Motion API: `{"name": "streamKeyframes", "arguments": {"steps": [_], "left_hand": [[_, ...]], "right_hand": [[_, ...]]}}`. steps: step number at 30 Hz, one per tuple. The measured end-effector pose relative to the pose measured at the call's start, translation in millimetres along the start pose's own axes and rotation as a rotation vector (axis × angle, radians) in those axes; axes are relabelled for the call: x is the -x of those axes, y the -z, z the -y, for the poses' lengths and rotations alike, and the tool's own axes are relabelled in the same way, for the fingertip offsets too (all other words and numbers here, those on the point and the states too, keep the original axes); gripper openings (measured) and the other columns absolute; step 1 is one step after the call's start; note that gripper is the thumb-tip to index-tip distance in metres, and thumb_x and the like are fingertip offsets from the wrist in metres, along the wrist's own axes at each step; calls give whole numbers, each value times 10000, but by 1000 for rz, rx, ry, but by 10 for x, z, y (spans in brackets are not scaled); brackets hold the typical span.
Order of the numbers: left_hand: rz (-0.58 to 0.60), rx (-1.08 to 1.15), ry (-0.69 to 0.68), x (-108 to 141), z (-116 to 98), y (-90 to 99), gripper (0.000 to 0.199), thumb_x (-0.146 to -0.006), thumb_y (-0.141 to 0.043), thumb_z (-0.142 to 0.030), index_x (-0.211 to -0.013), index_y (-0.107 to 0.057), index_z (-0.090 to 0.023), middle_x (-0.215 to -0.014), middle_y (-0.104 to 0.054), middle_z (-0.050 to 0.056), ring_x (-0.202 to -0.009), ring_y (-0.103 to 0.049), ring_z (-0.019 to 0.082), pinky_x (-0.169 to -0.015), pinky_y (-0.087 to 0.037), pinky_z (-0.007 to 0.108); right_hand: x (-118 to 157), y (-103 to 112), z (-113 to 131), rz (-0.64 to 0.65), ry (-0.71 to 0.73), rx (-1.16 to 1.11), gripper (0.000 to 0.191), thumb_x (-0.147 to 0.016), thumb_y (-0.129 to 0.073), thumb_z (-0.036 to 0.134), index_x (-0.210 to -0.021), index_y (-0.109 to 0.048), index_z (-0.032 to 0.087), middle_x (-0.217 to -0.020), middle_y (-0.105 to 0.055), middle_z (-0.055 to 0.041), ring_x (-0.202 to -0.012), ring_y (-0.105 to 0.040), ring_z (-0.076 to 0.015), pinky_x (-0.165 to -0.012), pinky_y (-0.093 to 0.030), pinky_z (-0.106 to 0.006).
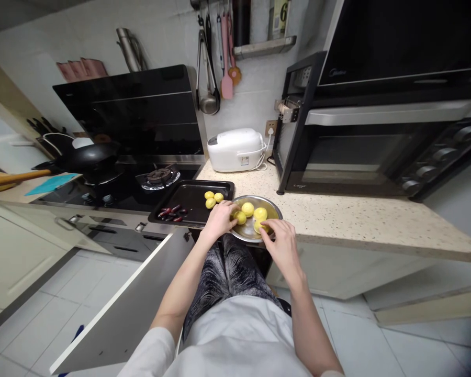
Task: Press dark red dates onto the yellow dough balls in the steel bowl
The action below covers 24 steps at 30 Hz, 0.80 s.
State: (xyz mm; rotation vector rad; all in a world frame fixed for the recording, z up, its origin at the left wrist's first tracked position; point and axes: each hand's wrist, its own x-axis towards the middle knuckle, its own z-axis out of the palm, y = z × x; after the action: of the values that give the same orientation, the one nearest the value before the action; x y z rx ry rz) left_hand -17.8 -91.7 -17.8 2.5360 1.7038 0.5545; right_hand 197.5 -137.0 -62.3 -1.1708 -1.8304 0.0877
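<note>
Yellow fruits (pixel 247 210): four in bowl (pixel 248 232), three on tray (pixel 186 196)

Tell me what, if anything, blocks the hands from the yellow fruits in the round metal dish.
Nothing visible does. The left hand is at the leftmost fruit, the right hand at the nearest fruit; the round metal dish is uncovered.
</note>
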Motion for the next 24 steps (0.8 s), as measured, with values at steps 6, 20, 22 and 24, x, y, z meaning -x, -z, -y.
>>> {"name": "streamKeyframes", "arguments": {"steps": [6,20,22,24], "left_hand": [[-40,35,15,2,32,-20,239,-854,-677,-137,-1085,-700,-195,-1167,-711,95,-1161,-637,285,-1004,-525,418],[-262,144,283,24,748,-205,348,-900,-591,-79,-1222,-665,-189,-1318,-624,141,-1254,-591,310,-1102,-498,488],[-240,148,297,34,810,-233,372,-839,-678,-73,-1191,-666,-191,-1302,-613,133,-1247,-593,316,-1094,-510,492],[-249,149,312,35,840,-252,408,-798,-703,-46,-1171,-657,-202,-1280,-593,117,-1215,-606,305,-1079,-522,491]], "right_hand": [[-118,-154,167,226,105,36,277,-1040,-467,228,-1143,-723,216,-1195,-768,-87,-1181,-668,-261,-1198,-311,-563],[-203,-410,242,302,124,135,317,-1036,-457,212,-1173,-743,202,-1318,-720,-139,-1240,-643,-295,-1202,-339,-610],[-196,-405,246,303,119,137,316,-1040,-453,208,-1168,-742,198,-1317,-721,-132,-1241,-642,-292,-1202,-343,-600],[-192,-403,251,301,121,138,315,-1042,-449,205,-1163,-740,200,-1311,-725,-124,-1240,-640,-287,-1201,-349,-586]]}}
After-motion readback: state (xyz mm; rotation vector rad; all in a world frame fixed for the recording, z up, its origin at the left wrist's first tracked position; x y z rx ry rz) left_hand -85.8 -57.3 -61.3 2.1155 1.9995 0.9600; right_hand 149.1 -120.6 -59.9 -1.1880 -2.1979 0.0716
